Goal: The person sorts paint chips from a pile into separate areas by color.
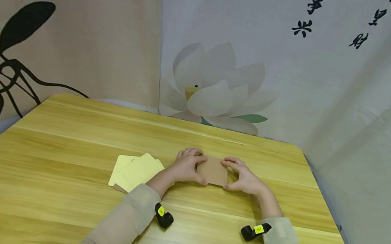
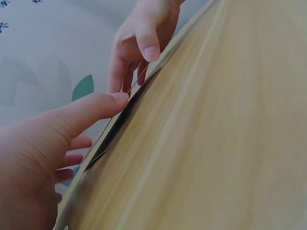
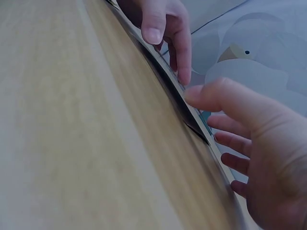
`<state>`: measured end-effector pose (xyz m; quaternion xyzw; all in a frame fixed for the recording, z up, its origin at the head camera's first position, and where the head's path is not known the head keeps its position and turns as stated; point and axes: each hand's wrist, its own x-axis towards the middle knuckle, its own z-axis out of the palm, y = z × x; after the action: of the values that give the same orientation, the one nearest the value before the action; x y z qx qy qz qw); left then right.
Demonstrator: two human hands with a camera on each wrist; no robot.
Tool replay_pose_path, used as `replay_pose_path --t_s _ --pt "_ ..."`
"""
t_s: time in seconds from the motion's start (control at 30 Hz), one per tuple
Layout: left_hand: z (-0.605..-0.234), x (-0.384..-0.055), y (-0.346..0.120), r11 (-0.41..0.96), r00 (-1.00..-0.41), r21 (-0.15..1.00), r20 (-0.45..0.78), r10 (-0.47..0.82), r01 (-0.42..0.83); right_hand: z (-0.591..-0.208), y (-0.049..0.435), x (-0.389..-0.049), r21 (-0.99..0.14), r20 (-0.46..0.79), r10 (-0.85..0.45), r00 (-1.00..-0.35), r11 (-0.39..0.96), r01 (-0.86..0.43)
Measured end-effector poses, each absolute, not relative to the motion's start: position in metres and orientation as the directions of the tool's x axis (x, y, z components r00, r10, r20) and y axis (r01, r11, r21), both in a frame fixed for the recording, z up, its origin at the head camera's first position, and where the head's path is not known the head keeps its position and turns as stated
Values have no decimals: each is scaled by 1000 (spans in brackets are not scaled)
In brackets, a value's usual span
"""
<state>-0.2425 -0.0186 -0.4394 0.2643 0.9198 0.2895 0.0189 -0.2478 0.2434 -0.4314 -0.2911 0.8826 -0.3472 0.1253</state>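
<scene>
The brown card (image 1: 213, 171) is located on the far half of the table (image 1: 58, 203), between the left hand (image 1: 185, 168) and the right hand (image 1: 245, 180). Each hand pinches one side of the card: the thumb is at the near corner and the index finger at the far corner. The remaining fingers are bent loosely behind the index finger. In both wrist views the card appears nearly edge-on above a dark strip; whether its underside contacts the table cannot be told.

The yellow cards (image 1: 140, 171) lie to the left of the brown card, overlapping at different angles. A brown edge shows at the near side of this pile. The left forearm passes in front of the pile's right side.

A black wrist unit with a yellow label is fitted at each cuff: left unit (image 1: 165, 217), right unit (image 1: 252, 231). Both sleeves (image 1: 128, 212) are light beige. Behind the table hangs a backdrop (image 1: 379, 105) printed with a pale lotus (image 1: 218, 88), dark leaves (image 1: 26, 25) and black characters (image 1: 302, 28).
</scene>
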Motion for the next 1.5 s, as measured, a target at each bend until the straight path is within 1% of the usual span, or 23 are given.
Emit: replay_pose_path --t_s 0.37,0.63,0.8,1.1,1.27,1.3,1.5 --pt "-443 -244 -18 709 -860 526 93 501 470 -435 243 -249 -639 -22 -599 -801 625 -449" --pt "-443 -243 -18 714 -860 520 85 504 470 -438 243 -248 -629 -32 -596 -802 636 -447" --pt "-443 -242 -18 703 -857 527 104 504 478 -438 243 -247 -636 -27 -595 -803 630 -445" --pt "-438 -238 -20 681 -850 537 150 505 499 -430 237 -240 -674 56 -572 -818 583 -454" --pt "-434 -232 -25 672 -857 557 156 492 487 -428 232 -237 -647 104 -550 -829 595 -476" --pt "-433 -231 -26 669 -857 560 160 491 488 -432 233 -240 -635 115 -546 -830 602 -484" --pt "-430 -226 -32 671 -849 544 167 502 504 -430 227 -233 -613 142 -535 -833 613 -499"
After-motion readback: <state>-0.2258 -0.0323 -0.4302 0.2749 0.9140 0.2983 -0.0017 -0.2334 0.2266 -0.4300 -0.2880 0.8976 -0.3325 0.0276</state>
